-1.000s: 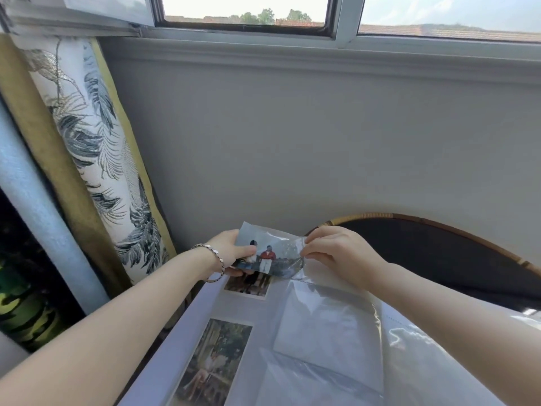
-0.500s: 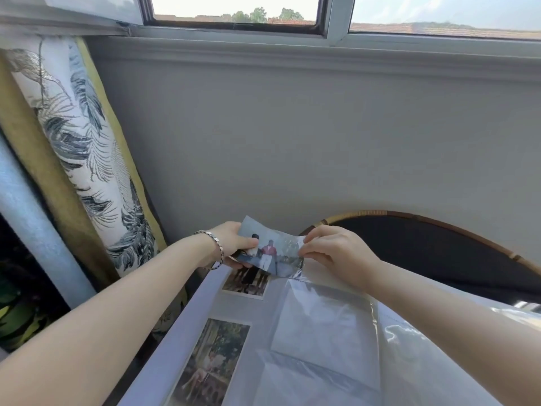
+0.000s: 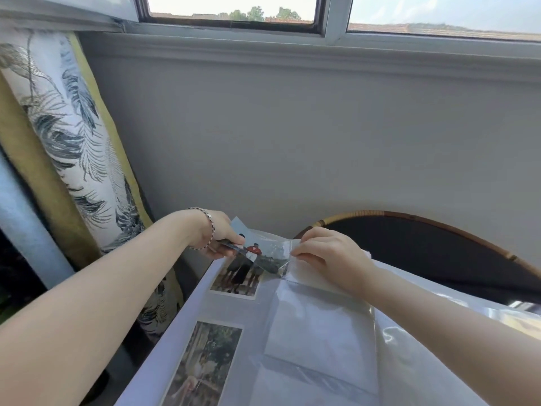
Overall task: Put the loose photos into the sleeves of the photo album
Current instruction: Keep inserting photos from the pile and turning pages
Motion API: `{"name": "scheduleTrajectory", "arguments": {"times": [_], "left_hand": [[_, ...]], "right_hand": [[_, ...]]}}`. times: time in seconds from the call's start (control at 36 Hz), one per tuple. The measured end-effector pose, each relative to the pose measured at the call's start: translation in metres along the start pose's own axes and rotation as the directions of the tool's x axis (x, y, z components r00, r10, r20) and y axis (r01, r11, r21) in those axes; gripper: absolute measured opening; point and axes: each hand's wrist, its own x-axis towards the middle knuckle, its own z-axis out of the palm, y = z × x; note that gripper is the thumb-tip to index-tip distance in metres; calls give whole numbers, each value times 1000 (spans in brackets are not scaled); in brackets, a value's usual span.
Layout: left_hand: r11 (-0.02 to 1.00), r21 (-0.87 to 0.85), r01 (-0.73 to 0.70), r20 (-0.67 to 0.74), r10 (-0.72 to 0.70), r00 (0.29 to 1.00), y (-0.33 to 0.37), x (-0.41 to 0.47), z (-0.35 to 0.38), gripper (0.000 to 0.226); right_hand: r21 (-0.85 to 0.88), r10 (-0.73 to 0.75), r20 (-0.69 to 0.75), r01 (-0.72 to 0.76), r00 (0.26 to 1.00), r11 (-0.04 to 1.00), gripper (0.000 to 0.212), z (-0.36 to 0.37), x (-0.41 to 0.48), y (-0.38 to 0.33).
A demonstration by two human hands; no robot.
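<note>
The fingers of the left hand [image 3: 218,234] pinch the left end of a glossy colour photo showing a figure in a red top [image 3: 257,249], and a beaded silver bracelet [image 3: 208,227] circles that wrist. The fingers of the right hand [image 3: 325,253] are closed on the clear plastic sleeve edge [image 3: 292,247] at the photo's right end, holding the film lifted off the page; the photo seems to be partly inside this top sleeve, though glare on the plastic makes that hard to confirm. The photo is tilted, its left corner raised above the far edge of the open white photo album [image 3: 205,306]. On the album's left column, just below the held photo, a sleeved print of standing people [image 3: 237,278] lies flat, and nearer the camera lies a sleeved print of greenery with a seated figure [image 3: 202,364]. The right column's clear pockets [image 3: 319,329] show only white backing. Behind the album curves a dark round chair back with a rattan rim [image 3: 439,250] against the grey wall [image 3: 292,136]. To the left hangs a leaf-patterned white and yellow curtain [image 3: 67,127], below a white-framed window [image 3: 333,22].
</note>
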Motion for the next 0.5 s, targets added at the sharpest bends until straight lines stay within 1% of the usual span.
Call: {"name": "scheduleTrajectory", "arguments": {"times": [0.06,0.11,0.17,0.22,0.33,0.39,0.44,0.5], "left_hand": [[999,-1,42,4,-42,999,0,0,0,18],[999,20,44,3,-44,999,-1,-1,2,18],[999,37,2,2,-2,1000,-5,-2,4,16],[997,35,-75,3,75,997,-8,-2,4,11],[983,-27,-183,-28,183,983,-13,1,4,16],[975,-50,-217,-30,216,976,-12,2,7,17],[974,-46,-222,-29,221,975,-11,4,11,18],[976,-25,-216,-33,215,976,-10,6,14,17]], "right_hand": [[-16,-16,-15,16,1000,1000,25,-1,-1,-2],[-37,-34,-30,33,999,999,26,0,-2,-2],[-43,-45,-37,44,998,998,26,2,-3,-1],[-40,-47,-43,46,998,998,25,3,-4,0],[-43,-57,-37,56,998,998,26,3,-2,0],[-44,-73,25,75,997,996,26,3,-1,-1],[-53,-92,159,102,983,993,23,1,3,0],[-60,-102,313,127,944,990,20,-3,13,1]]}}
